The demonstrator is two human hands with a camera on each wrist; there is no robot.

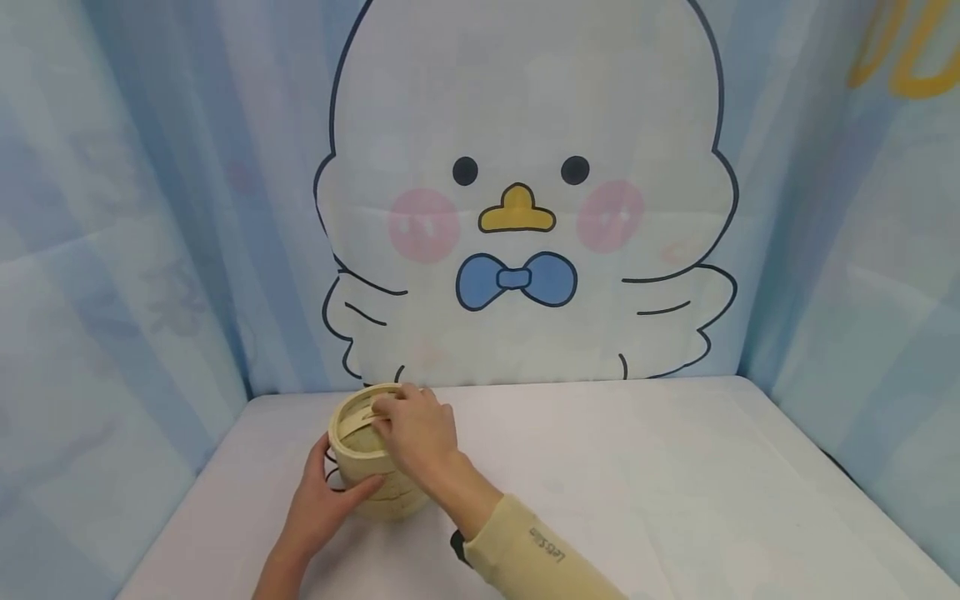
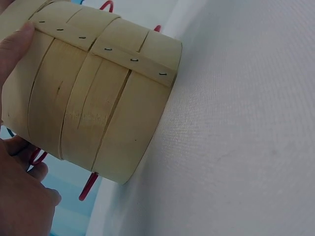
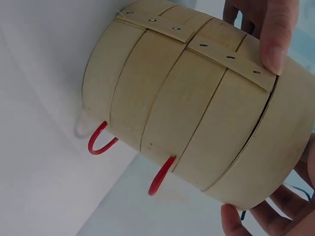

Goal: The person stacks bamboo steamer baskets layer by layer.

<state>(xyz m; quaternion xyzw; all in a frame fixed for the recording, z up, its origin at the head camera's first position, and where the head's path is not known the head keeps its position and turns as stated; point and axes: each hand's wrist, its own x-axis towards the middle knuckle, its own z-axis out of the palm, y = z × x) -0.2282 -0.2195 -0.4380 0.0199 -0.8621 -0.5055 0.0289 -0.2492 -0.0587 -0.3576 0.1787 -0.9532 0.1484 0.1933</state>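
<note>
A round bamboo steamer (image 1: 386, 497) of stacked tiers stands upright at the table's left, its woven lid (image 1: 365, 442) on top. My left hand (image 1: 318, 510) grips its side, thumb pressed against the front wall and fingers round the left. On the lid, my right hand (image 1: 422, 429) holds near the strap handle with curled fingers; the exact contact is partly hidden. In the right wrist view, a narrow dark seam (image 3: 256, 123) runs below the lid. Red loops (image 3: 158, 177) stick out from the tiers (image 2: 98, 93), whose bands are stapled.
The steamer stands on a white-covered table (image 1: 660, 483). Blue-and-white curtains (image 1: 97, 250) hang at both sides, and a backdrop (image 1: 525, 100) printed with a cartoon bird rises behind the table. A dark band (image 1: 460, 547) shows at the right wrist.
</note>
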